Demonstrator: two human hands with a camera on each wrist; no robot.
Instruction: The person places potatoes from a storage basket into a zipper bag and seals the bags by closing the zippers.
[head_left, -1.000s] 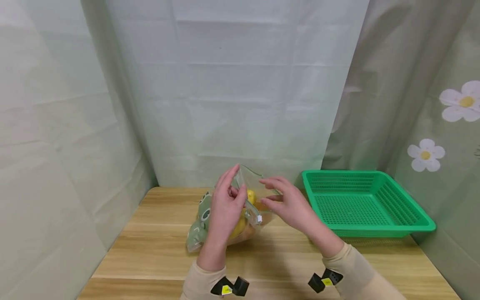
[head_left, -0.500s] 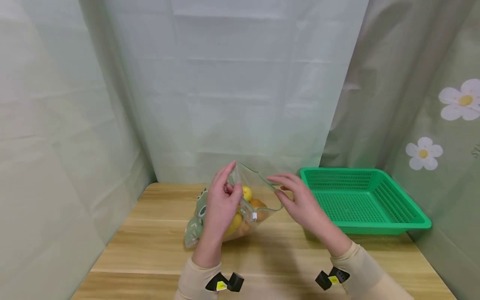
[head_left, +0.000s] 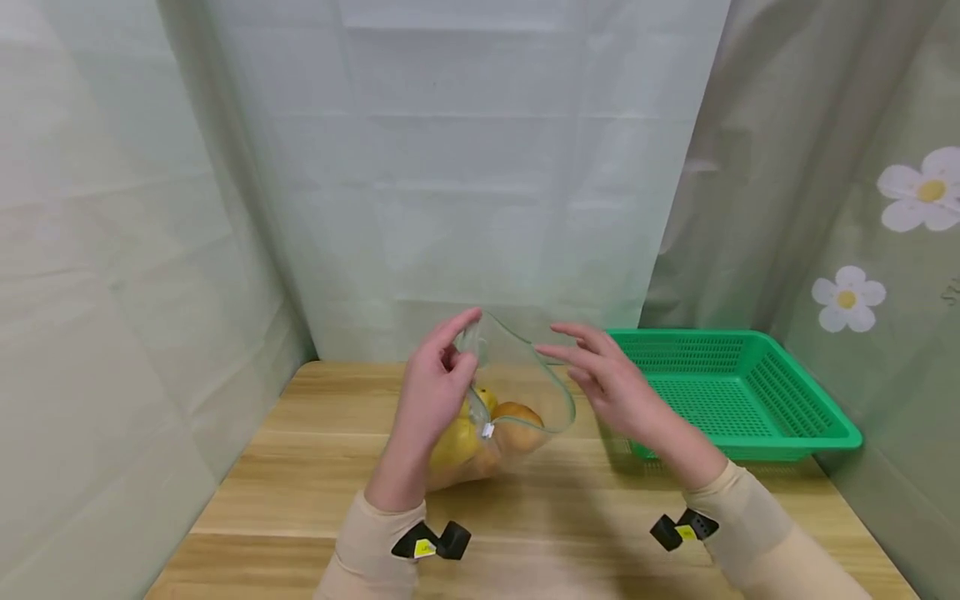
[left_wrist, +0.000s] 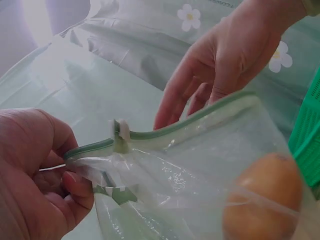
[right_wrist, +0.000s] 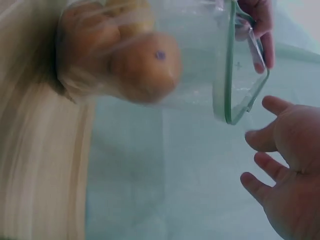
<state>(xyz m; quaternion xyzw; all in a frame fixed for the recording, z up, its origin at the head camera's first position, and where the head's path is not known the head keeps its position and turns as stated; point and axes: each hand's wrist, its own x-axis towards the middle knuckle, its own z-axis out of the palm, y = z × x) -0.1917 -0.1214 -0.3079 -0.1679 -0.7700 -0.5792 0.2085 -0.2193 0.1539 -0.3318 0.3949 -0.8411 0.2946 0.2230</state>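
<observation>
One green perforated basket (head_left: 731, 392) is noted at the right of the wooden bench (head_left: 300, 492), beside the flower-printed curtain (head_left: 885, 250). One clear zip bag (head_left: 517, 392) is held above the bench's middle, its mouth gaping toward the basket. The bag's rim near the white slider (left_wrist: 121, 131) is pinched by the left hand (head_left: 435, 392). The right hand (head_left: 611, 383) is kept spread and holds nothing, just beside the mouth. One orange fruit (head_left: 517, 421) and at least two yellow fruits (head_left: 457, 442) are counted inside; others are hidden by the left hand.
</observation>
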